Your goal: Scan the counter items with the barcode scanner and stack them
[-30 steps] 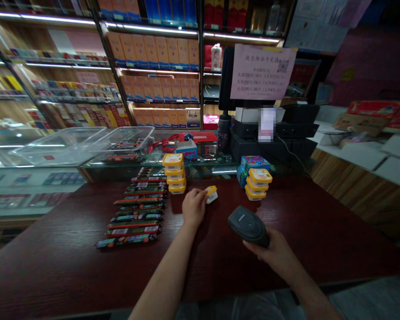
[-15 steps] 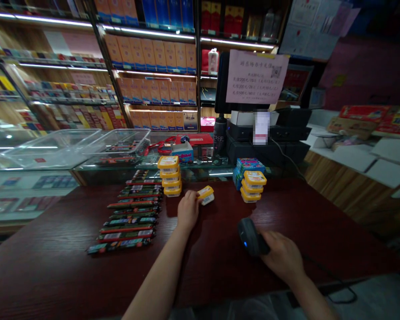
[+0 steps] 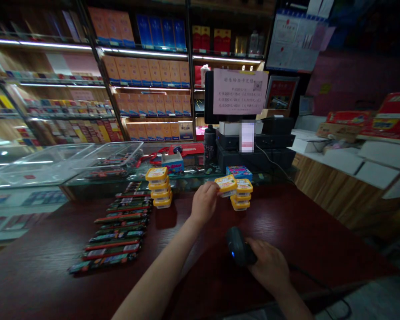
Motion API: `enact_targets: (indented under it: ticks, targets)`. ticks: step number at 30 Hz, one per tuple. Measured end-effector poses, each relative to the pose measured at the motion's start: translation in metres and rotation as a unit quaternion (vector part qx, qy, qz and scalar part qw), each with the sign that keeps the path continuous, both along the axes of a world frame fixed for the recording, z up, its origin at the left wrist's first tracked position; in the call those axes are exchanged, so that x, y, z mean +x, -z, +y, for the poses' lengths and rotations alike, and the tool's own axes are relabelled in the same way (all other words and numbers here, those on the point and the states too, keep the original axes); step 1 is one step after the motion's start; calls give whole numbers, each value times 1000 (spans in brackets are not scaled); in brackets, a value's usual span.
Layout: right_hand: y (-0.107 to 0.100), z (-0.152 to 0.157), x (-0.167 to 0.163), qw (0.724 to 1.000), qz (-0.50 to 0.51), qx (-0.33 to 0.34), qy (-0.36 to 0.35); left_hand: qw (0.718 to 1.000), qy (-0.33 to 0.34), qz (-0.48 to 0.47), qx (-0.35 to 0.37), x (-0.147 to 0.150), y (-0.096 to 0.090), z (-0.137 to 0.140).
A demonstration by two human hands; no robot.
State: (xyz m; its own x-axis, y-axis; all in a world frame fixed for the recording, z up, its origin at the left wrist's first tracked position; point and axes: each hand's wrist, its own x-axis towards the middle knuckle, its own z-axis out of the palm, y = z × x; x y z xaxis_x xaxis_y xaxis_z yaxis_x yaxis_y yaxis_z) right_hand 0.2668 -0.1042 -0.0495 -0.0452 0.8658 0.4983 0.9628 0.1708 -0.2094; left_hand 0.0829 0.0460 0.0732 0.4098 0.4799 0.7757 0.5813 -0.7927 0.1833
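Observation:
My left hand (image 3: 205,202) is closed on a small plastic tub with a yellow lid (image 3: 226,185). This tub is slightly tilted and overlaps the left side of the right stack of similar tubs (image 3: 242,195); whether they touch I cannot tell. In my right hand (image 3: 268,263) is a black barcode scanner (image 3: 238,246) with a blue light, its head pointing up and left over the table. A taller stack of yellow-lidded tubs (image 3: 160,189) stands to the left of my left hand. Several slim dark packets (image 3: 115,235) lie in a column farther left.
The dark red wooden table (image 3: 186,284) meets a glass counter behind it. On that counter are clear plastic bins (image 3: 120,153), an open blue box (image 3: 173,163), a dark bottle (image 3: 210,142) and a screen with a pink notice (image 3: 238,93). The scanner's cable trails right.
My left hand has moved right with the tub, from the middle of the table to the right stack. My right hand still holds the scanner. The view has shifted a little.

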Motion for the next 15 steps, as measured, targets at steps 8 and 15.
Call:
enact_targets:
  ticks: [8,15]
  targets:
    - [-4,0,-2,999,34,-27,4,993,-8,117,10,67,-25,30]
    - [-8,1,-4,999,24,-36,14,992,15,127,-5,72,-12,37]
